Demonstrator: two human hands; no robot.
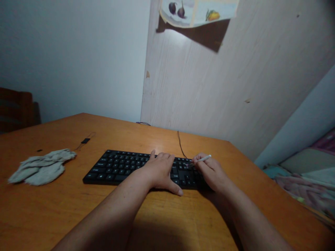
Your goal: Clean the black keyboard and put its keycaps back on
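Observation:
A black keyboard [115, 167] lies flat on the wooden table, its long side towards me. My left hand [161, 170] rests over the middle of its keys with fingers stretched out and the thumb past the front edge. It covers the keys beneath. Closed in a pinch, my right hand [209, 170] holds a thin white-handled brush [204, 158] above the keyboard's right part. The brush's blurred tip points left, at the keys beside the number pad. My right hand hides most of the number pad.
A crumpled grey cloth [44, 167] lies on the table [167, 216] at left. Behind it is a small black object with a cord [85, 141]. A black cable [179, 141] runs back from the keyboard. A wall stands behind; a chair [18, 108] is far left, fabric [303, 188] right.

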